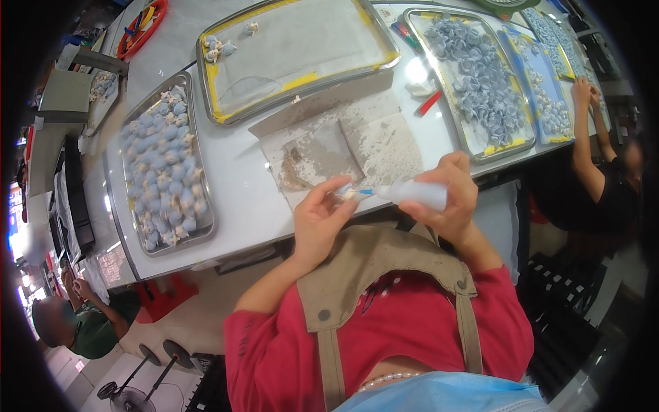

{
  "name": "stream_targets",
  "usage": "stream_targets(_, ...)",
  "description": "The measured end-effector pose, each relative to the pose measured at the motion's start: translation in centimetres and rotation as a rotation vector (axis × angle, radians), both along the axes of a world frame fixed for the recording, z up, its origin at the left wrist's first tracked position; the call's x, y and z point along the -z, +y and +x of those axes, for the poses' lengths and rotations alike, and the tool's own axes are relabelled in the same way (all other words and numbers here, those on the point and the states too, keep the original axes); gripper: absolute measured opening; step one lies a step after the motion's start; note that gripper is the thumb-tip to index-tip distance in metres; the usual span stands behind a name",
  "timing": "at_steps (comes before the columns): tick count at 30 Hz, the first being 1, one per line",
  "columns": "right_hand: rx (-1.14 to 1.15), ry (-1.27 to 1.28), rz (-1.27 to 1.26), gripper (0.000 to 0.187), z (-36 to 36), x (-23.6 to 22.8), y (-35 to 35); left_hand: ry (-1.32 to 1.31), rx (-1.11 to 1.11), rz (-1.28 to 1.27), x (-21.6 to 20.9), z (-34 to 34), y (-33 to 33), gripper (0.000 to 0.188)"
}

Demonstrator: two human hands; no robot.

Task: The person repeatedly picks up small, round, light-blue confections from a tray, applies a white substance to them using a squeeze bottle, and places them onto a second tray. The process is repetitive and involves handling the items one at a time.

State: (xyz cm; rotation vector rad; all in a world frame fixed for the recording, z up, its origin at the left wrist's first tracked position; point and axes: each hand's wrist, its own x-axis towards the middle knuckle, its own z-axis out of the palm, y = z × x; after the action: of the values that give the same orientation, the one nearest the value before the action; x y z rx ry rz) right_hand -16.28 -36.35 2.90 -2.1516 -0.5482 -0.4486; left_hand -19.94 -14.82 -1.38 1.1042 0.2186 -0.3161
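Observation:
My right hand (449, 196) is wrapped round a white squeeze bottle (424, 195) lying nearly level, its blue nozzle pointing left. In a pinch between thumb and fingers, my left hand (321, 216) has a small pale piece (350, 195), and the nozzle tip meets or nearly meets it. Its exact shape is mostly covered by my fingers. Both hands are above the near edge of a stained, folded cardboard sheet (391, 141). To the left, a metal tray (209, 230) carries many light blue balls with cream star-like parts.
Beyond the cardboard is a paper-lined tray (309, 41) with a few balls. On the right stand a tray of grey-blue cup-shaped pieces (480, 82) and a blue tray (532, 82). A red-handled tool (430, 103) lies between. Co-workers sit left (96, 319) and right (600, 178).

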Motion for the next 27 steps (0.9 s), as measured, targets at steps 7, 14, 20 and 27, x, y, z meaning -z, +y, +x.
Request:
stream_targets(7,-0.016,-0.034,-0.036,0.034,-0.24,-0.26,0.7,0.005,0.015,-0.036,-0.25,-0.27,-0.12,0.037)
stream_targets(14,0.014,-0.011,-0.009,0.032,-0.4,-0.29,0.5,0.029,-0.003,-0.081,-0.15,-0.41,0.06,0.036)
stream_targets(20,0.028,-0.011,-0.012,0.032,-0.22,-0.02,0.26,0.048,-0.013,-0.13,0.06,-0.31,-0.1,0.036)
stream_targets(27,0.019,-0.011,-0.038,0.032,0.03,0.21,0.38,0.055,-0.014,-0.144,0.15,-0.26,-0.06,0.036)
